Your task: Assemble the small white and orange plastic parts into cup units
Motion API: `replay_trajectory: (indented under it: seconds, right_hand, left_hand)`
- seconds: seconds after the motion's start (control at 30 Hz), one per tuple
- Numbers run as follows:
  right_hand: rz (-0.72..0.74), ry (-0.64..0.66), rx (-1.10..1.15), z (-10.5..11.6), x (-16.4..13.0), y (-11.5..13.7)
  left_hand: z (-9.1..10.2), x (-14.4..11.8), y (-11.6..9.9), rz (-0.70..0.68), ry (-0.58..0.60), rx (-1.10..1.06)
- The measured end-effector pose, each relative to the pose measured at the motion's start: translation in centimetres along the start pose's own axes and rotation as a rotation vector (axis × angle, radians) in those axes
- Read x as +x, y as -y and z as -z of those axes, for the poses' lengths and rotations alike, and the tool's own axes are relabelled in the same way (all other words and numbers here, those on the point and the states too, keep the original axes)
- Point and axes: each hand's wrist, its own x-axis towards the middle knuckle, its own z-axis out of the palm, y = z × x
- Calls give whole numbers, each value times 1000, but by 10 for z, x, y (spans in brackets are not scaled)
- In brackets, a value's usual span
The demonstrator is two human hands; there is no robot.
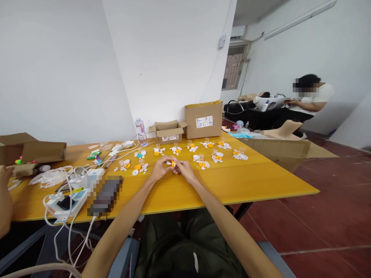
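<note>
Close together over the middle of the yellow table (220,181), my left hand (160,168) and my right hand (184,170) are both closed on a small orange-and-white plastic part (173,163). Fingers cover much of it, so its exact kind is hidden. Around my hands lie several small groups of white and orange plastic pieces with clear cups. One group (140,168) is just left of my left hand. Another group (201,161) lies right of my right hand. A teal ring (140,155) sits among white pieces farther left.
Behind the parts stand a water bottle (140,132), a small open carton (169,131) and a larger carton (203,120). Left are power strips (69,202) with tangled cables and a blurred dark phone-like object (106,195). Another person's arm (5,200) shows at the left edge; a person (311,96) sits far right.
</note>
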Motion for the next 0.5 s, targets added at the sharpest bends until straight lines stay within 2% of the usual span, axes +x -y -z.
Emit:
replay_trajectory:
  seconds: [0.27,0.5]
  right_hand:
    - [-6,9,-86,-4,1,2]
    - [-7,17,91,-3,1,2]
  left_hand:
    - [-1,0,5,58,44,-85]
    - [2,4,9,48,-34,-86]
